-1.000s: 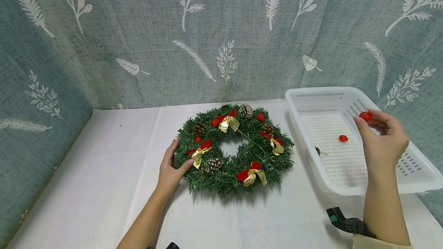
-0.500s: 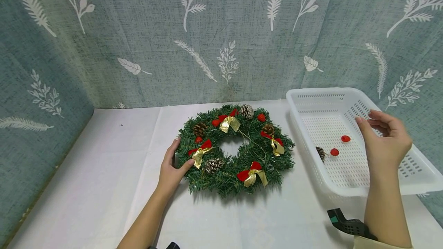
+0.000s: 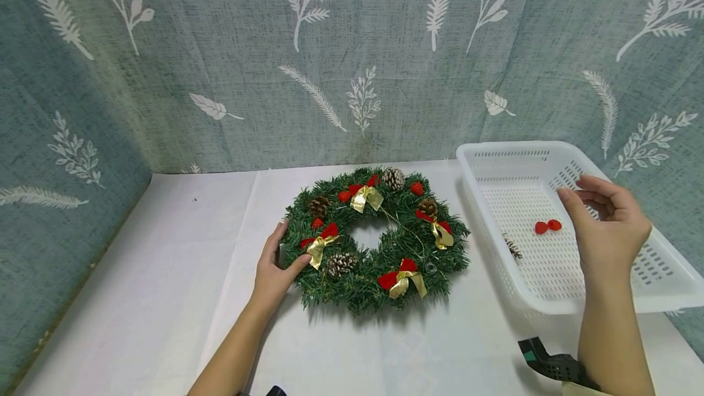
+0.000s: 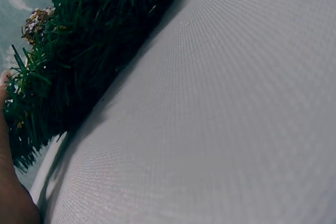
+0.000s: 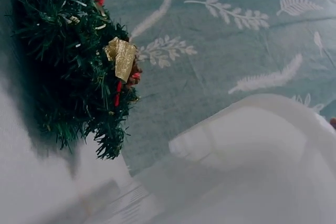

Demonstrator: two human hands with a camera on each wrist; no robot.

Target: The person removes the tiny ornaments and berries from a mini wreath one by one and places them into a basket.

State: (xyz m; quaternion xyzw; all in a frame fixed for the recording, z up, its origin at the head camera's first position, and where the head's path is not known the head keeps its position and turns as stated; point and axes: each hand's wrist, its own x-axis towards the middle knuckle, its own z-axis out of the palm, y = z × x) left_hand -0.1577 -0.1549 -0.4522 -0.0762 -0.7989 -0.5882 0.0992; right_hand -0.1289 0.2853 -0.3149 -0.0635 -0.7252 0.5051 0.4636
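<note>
A green Christmas wreath (image 3: pixel 379 289) lies flat on the white-covered table, trimmed with gold-and-red bows, pine cones and red berries. My left hand (image 3: pixel 275 274) holds its left edge, the thumb on top near a bow and the fingers along the outer side. Over the right part of a white plastic basket (image 3: pixel 477 212) hovers my right hand (image 3: pixel 616 228), thumb and index finger apart with nothing between them. Two red berry ornaments (image 3: pixel 541 228) lie side by side on the basket's floor. Near its left wall, a pine cone (image 3: pixel 514 249) is partly hidden by the rim.
A grey-green cloth (image 3: pixel 242 66) with white leaf prints hangs behind the table and along its left side. The white tablecloth (image 3: pixel 181 249) stretches left of the wreath. In the right wrist view, the basket's wall (image 5: pixel 247 135) appears blurred and close.
My right hand has let go of a red berry ornament, which dropped into the basket and now rests beside the other one. The pine cone has shifted. My left hand stays on the wreath.
</note>
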